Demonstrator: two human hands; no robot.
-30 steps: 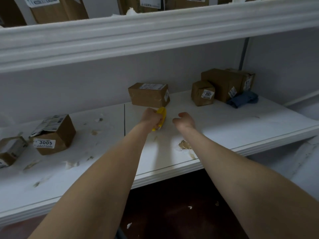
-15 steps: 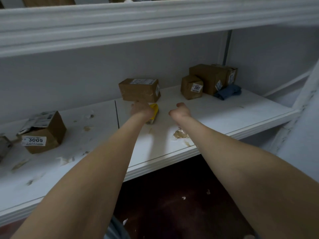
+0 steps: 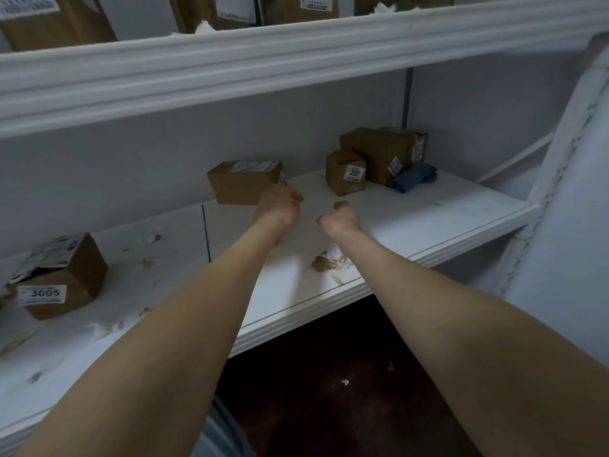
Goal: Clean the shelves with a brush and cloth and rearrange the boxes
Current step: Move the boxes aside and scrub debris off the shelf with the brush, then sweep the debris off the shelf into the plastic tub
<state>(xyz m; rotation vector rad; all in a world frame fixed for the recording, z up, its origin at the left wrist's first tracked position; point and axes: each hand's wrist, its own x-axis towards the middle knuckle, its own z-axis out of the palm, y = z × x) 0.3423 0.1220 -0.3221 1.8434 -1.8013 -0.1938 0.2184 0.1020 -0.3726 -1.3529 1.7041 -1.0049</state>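
Two hands mid-frame: left hand point(image 3: 278, 209) now curls at the box point(image 3: 244, 186), yellow brush out of sight, grip can't tell; right hand point(image 3: 339, 219) clenched, empty. Likely box move next.

Lower shelf point(image 3: 445, 222): bore the boxes and a cloth.
Box 3005 point(image 3: 62, 278): near left.
Middle box point(image 3: 244, 186): far centre, by the back wall, just behind the left hand point(image 3: 278, 209).
Box 2007 point(image 3: 346, 173): far right, touching the larger box point(image 3: 375, 153) behind it.
Cloth point(image 3: 413, 181): right of Box 2007, against the larger box.
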